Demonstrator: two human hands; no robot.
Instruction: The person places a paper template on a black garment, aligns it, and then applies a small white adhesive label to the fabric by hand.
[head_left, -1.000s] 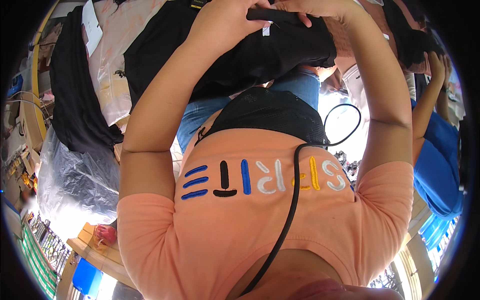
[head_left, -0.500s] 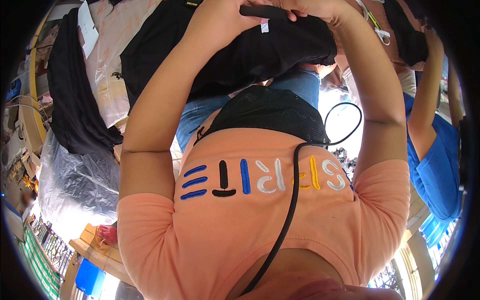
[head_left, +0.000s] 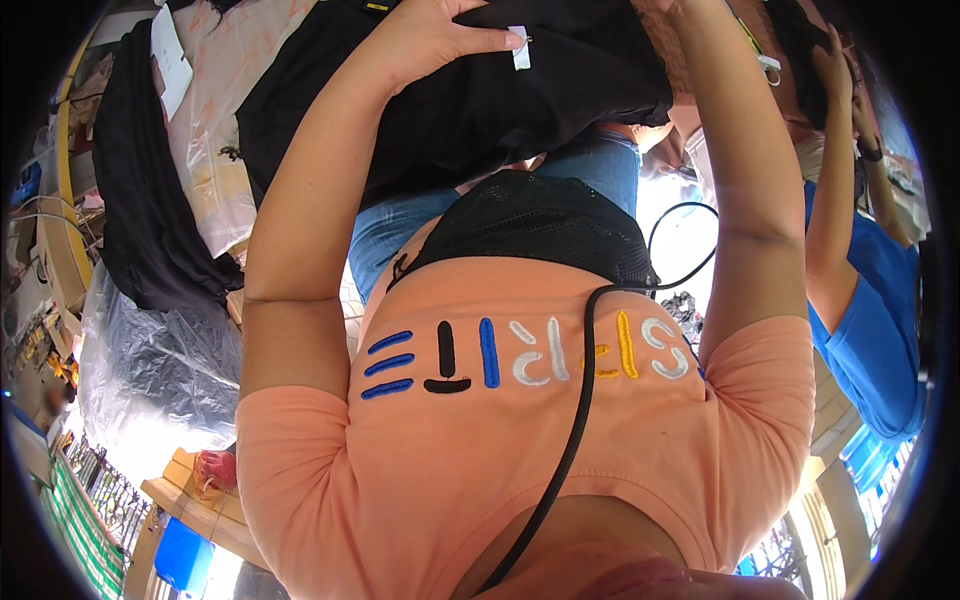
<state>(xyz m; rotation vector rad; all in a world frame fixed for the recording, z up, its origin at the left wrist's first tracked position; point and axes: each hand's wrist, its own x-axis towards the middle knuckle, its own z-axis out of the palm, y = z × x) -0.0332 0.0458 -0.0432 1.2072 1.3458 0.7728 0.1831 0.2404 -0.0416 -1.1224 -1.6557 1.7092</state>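
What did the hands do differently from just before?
They moved apart: the left hand went a little left, its thumb by the white tag; the right hand went up and right, mostly out of view, so its grip is hidden. The black cloth still lies under them, and the plastic bag stayed put.

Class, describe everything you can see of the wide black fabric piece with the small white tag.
The wide black fabric piece looks soft, matte and plain, loosely spread with shallow folds. It lies at the top of the view, partly cut off by the frame, its near part overlapping the blue denim trousers. A small white rectangular tag shows near its middle, with the thumb of the bare left hand against it. Its full shape cannot be told.
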